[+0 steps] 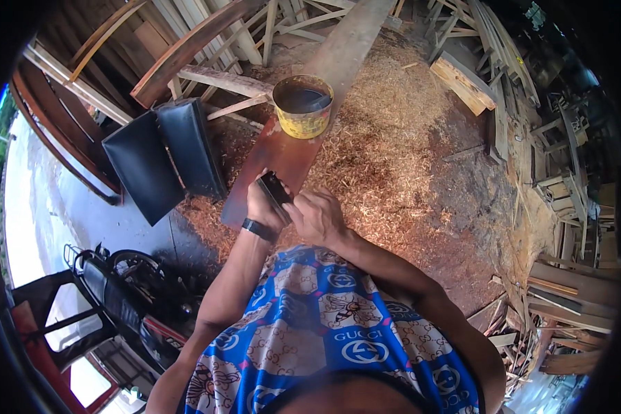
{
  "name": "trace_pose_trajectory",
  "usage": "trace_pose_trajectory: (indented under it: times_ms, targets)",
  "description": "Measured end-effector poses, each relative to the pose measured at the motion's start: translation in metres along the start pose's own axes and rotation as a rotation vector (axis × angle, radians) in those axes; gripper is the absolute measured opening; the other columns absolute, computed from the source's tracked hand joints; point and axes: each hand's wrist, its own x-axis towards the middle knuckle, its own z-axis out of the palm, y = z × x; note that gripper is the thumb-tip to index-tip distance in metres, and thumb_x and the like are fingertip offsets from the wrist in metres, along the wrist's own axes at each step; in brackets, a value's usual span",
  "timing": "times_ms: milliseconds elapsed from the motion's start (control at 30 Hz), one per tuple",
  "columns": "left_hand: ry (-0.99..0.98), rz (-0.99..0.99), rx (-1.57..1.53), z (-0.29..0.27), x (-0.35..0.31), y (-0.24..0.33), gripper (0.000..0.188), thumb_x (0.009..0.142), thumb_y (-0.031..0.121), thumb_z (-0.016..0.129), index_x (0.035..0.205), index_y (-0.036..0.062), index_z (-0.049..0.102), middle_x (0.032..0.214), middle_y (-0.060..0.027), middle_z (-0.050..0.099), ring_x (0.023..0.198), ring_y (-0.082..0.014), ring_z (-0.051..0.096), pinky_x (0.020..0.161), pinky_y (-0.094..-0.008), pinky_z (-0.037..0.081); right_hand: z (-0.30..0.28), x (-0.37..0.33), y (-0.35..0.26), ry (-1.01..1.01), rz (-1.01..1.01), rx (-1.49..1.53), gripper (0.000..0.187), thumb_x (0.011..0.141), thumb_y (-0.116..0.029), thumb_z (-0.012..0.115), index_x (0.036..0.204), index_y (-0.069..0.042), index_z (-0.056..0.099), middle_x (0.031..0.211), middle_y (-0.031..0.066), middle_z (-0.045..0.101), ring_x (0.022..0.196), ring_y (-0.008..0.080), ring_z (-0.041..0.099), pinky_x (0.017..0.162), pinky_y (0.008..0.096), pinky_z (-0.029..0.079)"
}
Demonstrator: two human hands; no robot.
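Note:
A dark, flat phone [274, 190] lies in my left hand [263, 205], whose fingers and thumb close round its sides. A black band circles that wrist. My right hand [315, 215] is bent at the phone's lower right edge, its fingers curled and the fingertips touching the phone. Its palm faces down, so whether anything else is inside it is hidden. Beneath and beyond both hands runs a long reddish-brown board [274, 157]. On it, farther off, stands a yellow bucket [303, 125], stained, with dark contents and a dark object at its inner right side.
Wood shavings [386, 152] cover the ground to the right. Two black padded panels [143, 165] stand at the left, with a motorcycle [127, 297] nearer me. Curved timber [186, 52] and planks fill the far left. A thick beam [462, 86] and stacked boards [573, 297] lie right.

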Motion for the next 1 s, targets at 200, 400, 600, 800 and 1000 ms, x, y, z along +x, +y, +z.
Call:
trace_pose_trajectory:
  times_ms: [200, 400, 600, 800, 1000]
  targets:
    - [0.069, 0.017, 0.049, 0.002, 0.000, -0.003, 0.034, 0.104, 0.038, 0.051, 0.079, 0.0150, 0.057, 0.066, -0.0051, 0.057, 0.060, -0.0255, 0.057, 0.059, -0.0367, 0.049, 0.000, -0.002, -0.005, 0.037, 0.024, 0.042, 0.023, 0.090, -0.023, 0.073, 0.079, -0.005, 0.064, 0.072, 0.0150, 0.066, 0.066, 0.0346, 0.066, 0.067, 0.0469, 0.050]
    - [0.040, 0.047, 0.079, 0.000, 0.002, -0.007, 0.032, 0.105, 0.039, 0.052, 0.086, 0.0137, 0.057, 0.075, -0.0062, 0.062, 0.066, -0.0260, 0.060, 0.062, -0.0385, 0.051, 0.008, -0.005, 0.001, 0.005, 0.150, 0.112, 0.032, 0.096, -0.033, 0.069, 0.078, -0.007, 0.065, 0.073, 0.0148, 0.069, 0.065, 0.0346, 0.069, 0.062, 0.0465, 0.054]
    - [0.130, 0.178, 0.060, 0.017, -0.003, -0.013, 0.032, 0.106, 0.044, 0.049, 0.089, 0.0172, 0.054, 0.071, -0.0048, 0.058, 0.062, -0.0202, 0.057, 0.058, -0.0347, 0.050, 0.012, -0.004, 0.002, 0.106, 0.193, 0.194, 0.030, 0.097, -0.027, 0.066, 0.078, -0.005, 0.067, 0.070, 0.0173, 0.066, 0.061, 0.0393, 0.065, 0.057, 0.0498, 0.048]
    - [0.053, 0.309, 0.060, 0.030, -0.009, -0.019, 0.037, 0.104, 0.049, 0.055, 0.088, 0.0163, 0.052, 0.070, -0.0030, 0.057, 0.061, -0.0177, 0.057, 0.058, -0.0327, 0.049, 0.030, -0.009, 0.006, 0.030, 0.413, 0.112, 0.045, 0.103, -0.040, 0.058, 0.075, -0.006, 0.067, 0.070, 0.0190, 0.066, 0.066, 0.0389, 0.068, 0.060, 0.0501, 0.053]
    - [0.056, 0.392, 0.148, 0.029, -0.005, -0.023, 0.042, 0.105, 0.052, 0.054, 0.087, 0.0138, 0.054, 0.072, -0.0031, 0.056, 0.063, -0.0176, 0.056, 0.060, -0.0330, 0.047, 0.040, -0.009, 0.009, 0.010, 0.585, 0.232, 0.047, 0.104, -0.040, 0.057, 0.074, -0.005, 0.067, 0.067, 0.0192, 0.065, 0.061, 0.0388, 0.066, 0.058, 0.0495, 0.052]
